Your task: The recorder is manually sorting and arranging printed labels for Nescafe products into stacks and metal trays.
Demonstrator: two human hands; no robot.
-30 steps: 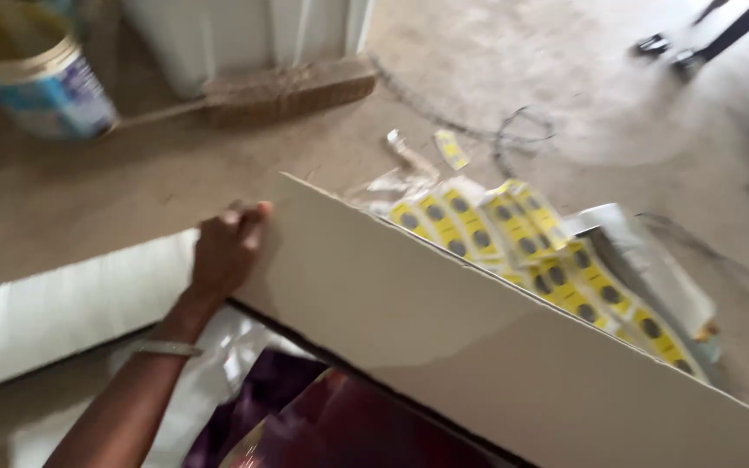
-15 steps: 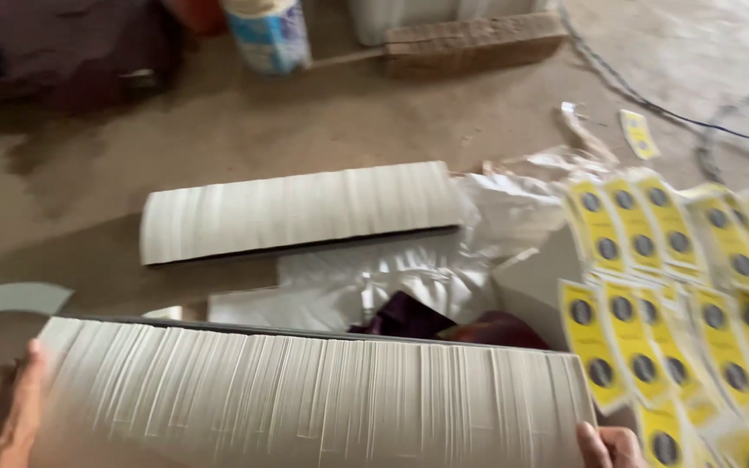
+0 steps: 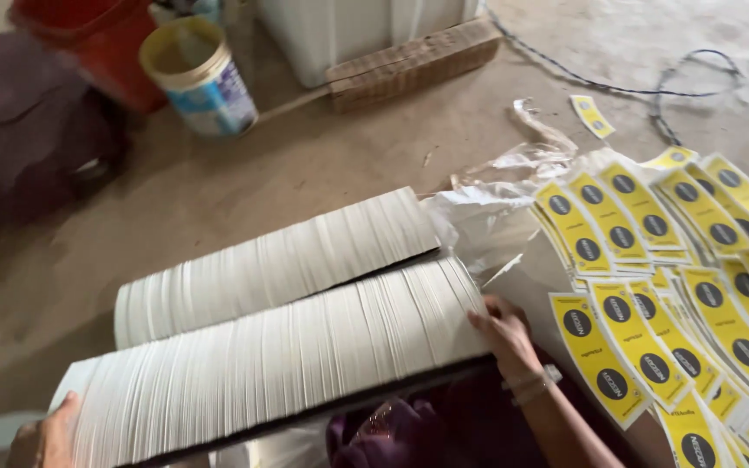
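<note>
Long stack of white sheets held edge-up between both hands, lower centre of the frame.

The near stack (image 3: 279, 364) is clamped endwise; left hand (image 3: 41, 438) is pressed on its lower-left end, right hand (image 3: 504, 329) on its right end, fingers closed against the paper; a second stack (image 3: 270, 260) lies just behind it on the floor (image 3: 322, 165); yellow labels (image 3: 669, 286) are fanned at right; a paint bucket (image 3: 201, 74) is seen upper left.

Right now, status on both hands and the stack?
Left hand and right hand clamp the near card stack endwise. Second stack lies just behind.
</note>
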